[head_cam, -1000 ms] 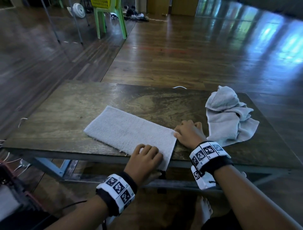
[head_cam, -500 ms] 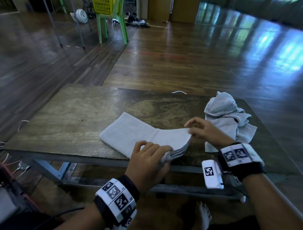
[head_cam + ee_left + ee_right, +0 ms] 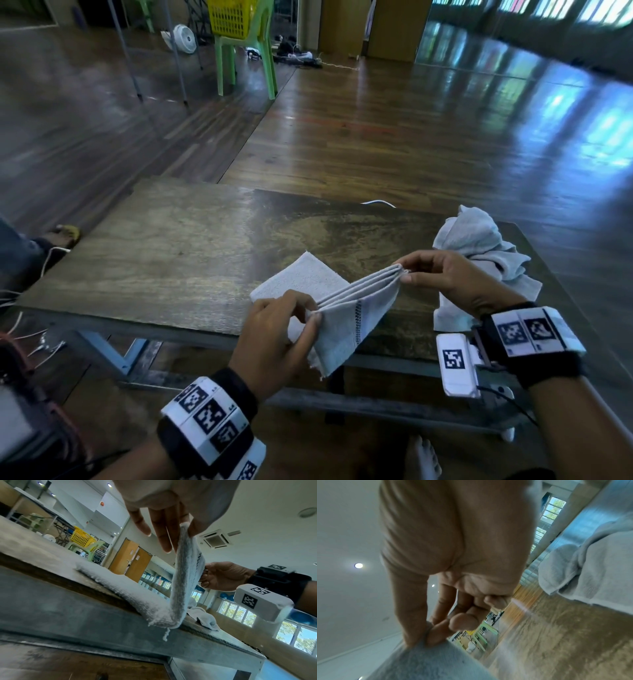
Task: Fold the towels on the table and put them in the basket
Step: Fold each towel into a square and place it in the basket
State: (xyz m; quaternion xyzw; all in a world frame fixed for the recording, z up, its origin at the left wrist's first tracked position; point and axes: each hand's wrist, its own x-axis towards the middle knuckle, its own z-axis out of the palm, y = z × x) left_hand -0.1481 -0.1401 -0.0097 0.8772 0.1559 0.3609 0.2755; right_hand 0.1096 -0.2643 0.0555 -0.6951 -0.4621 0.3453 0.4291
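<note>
As both hands (image 3: 274,339) pinching towel (image 3: 356,308)

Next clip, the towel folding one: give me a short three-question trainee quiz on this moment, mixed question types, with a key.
1. True or false: both hands pinch the same towel.
2. Multiple choice: the crumpled towel lies (A) in the yellow basket, (B) on the table beyond the right hand, (C) on the floor.
3. Fill in: the yellow basket stands on a green ____.

Key:
1. True. The left hand pinches the near corner of the lifted end, the right hand the far corner; the rest still lies on the table.
2. B.
3. Chair, across the room.
</note>
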